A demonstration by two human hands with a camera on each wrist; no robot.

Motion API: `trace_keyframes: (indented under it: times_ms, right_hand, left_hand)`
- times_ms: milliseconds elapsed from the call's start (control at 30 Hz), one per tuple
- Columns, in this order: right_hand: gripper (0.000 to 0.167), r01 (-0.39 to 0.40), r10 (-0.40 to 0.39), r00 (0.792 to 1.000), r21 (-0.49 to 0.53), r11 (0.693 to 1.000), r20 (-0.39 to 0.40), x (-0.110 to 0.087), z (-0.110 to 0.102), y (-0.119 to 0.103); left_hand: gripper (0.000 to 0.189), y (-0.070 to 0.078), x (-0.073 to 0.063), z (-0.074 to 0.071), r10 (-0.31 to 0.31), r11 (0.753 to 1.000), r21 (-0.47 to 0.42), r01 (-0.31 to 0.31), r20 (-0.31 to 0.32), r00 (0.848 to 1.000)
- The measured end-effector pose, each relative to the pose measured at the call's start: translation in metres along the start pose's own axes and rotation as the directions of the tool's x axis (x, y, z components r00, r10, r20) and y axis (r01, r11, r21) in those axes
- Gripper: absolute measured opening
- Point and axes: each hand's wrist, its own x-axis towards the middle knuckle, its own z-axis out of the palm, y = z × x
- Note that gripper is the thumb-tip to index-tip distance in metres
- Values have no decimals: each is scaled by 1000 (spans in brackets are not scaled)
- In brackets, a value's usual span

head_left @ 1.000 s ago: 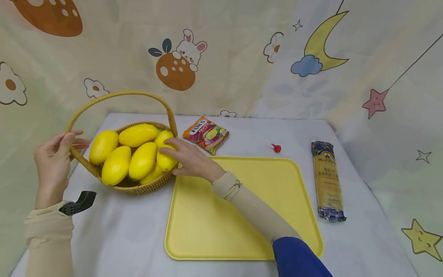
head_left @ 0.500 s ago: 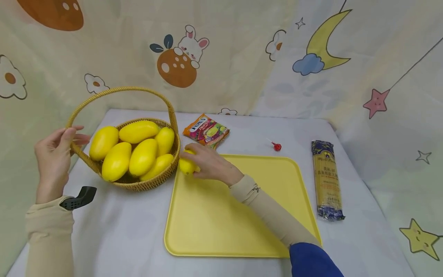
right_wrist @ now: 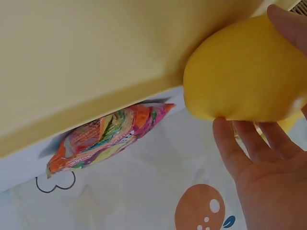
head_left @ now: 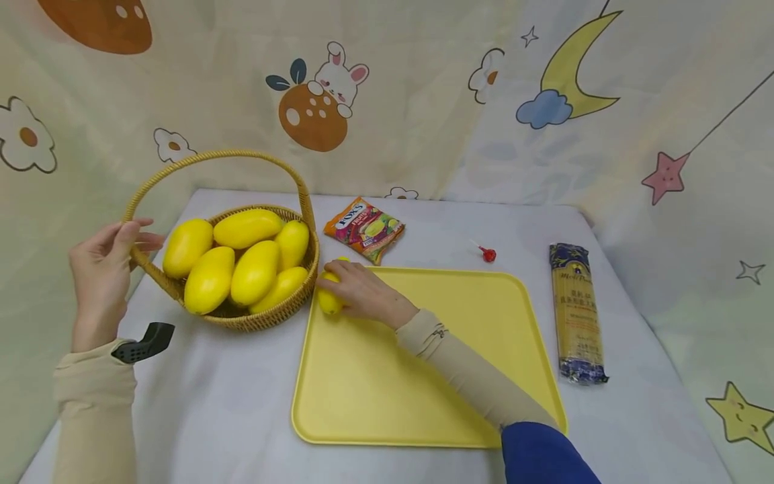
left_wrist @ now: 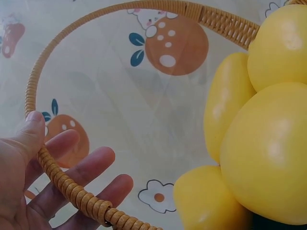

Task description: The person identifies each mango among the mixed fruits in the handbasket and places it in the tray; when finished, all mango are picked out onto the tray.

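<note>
My left hand [head_left: 103, 275] holds the left side of the arched handle [head_left: 242, 154] of a woven wicker basket [head_left: 260, 323]. In the left wrist view, the thumb lies on one side of the handle and the fingers behind it. Several yellow mangoes [head_left: 254, 272] fill the basket. Just right of the basket, my right hand [head_left: 369, 294] grips another mango [right_wrist: 244, 72] between thumb and fingers, over the far left corner of a yellow tray [head_left: 423, 390]. From the head view, the hand covers part of this mango; whether it touches the tray I cannot tell.
Behind the tray lies a Fox's candy bag [head_left: 365, 228]. A red lollipop [head_left: 488, 254] lies on the white-covered table [head_left: 211, 396] at back right. Right of the tray is a long pack of spaghetti [head_left: 577, 316]. A patterned cloth [head_left: 417, 101] hangs behind the table.
My right hand has lifted a mango out of the basket and carried it right, to the tray's far left corner. My left hand keeps its hold on the handle.
</note>
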Motion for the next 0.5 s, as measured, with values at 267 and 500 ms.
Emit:
trace_keyframes:
  times_ms: [267, 500]
  right_hand:
    - [52, 21, -20, 999, 32, 999, -30, -2, -5, 3]
    - [49, -13, 11, 999, 49, 999, 30, 3, -22, 7]
  left_hand:
    - [34, -1, 1, 1, 4, 1000, -27, -4, -9, 1000]
    - [33, 0, 1, 1, -9, 1000, -11, 8, -26, 1000]
